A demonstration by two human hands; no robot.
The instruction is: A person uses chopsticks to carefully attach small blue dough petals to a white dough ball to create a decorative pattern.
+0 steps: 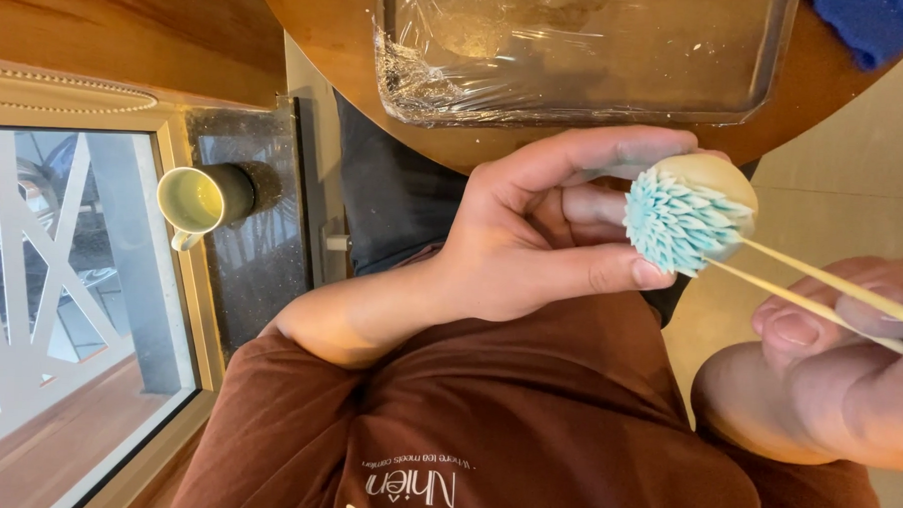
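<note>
Left hand point(532, 237) holding spiky blue dough ball point(688, 214), mug point(201, 200) (contents unclear) on sill

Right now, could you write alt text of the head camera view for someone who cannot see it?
A person's left hand holds a pale round ball covered in small light-blue petals, while the right hand sets two thin wooden sticks against it. Behind lie a plastic-wrapped tray on a round wooden table and a pale mug on a dark ledge.

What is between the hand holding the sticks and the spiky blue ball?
Only the two thin pale sticks. In the head view they run from the right hand to the blue-petalled ball, which the left hand holds.
</note>
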